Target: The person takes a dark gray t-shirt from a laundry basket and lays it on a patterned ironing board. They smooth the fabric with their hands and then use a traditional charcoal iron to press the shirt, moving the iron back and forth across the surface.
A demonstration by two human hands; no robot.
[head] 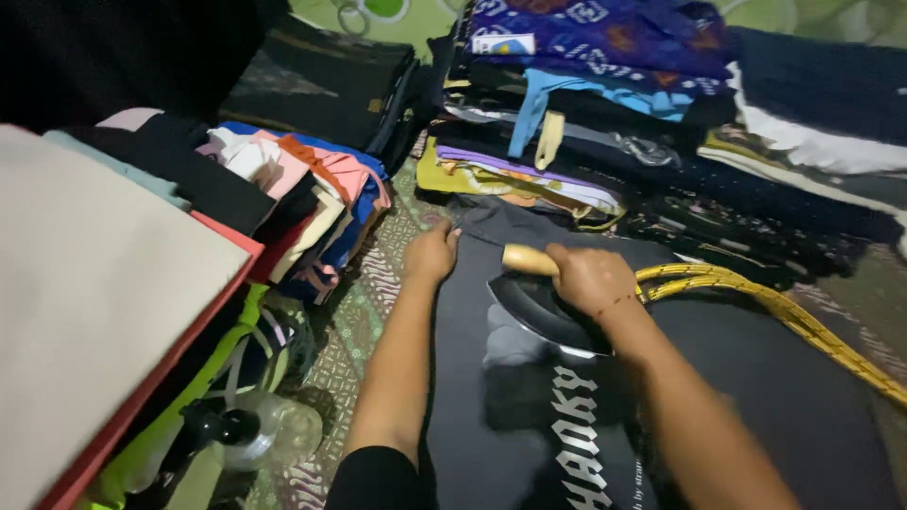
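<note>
Bottle (269, 430) of clear plastic with a black spray head lies at the lower left, tipped against a lime-green cloth; whether it holds any liquid cannot be told. No other container shows, only stacks of folded clothes: one pile (293, 198) of pink, orange, white and blue pieces at the left, a taller stack (586, 85) of dark, purple and blue garments at the top, and a flat beige board-like surface (94, 283) edged in red at the far left.

The right hand (590, 279) is closed around the pale wooden handle (527, 259) of an iron (539, 312), fingers wrapped over the top so that only the handle's free end sticks out to the left of the fist. The iron's dark metal body sits directly under that hand, flat on a black shirt (756, 397) with white printed lettering. Its long axis runs from upper left to lower right, the narrow tip pointing up and left, toward the left hand. A yellow braided cord (784, 316) curves away from behind the wrist to the right edge.

The left hand (431, 253) rests on the shirt's upper edge, just left of the iron's tip, fingers curled down onto the fabric; whether it pinches the cloth or only presses cannot be told
</note>
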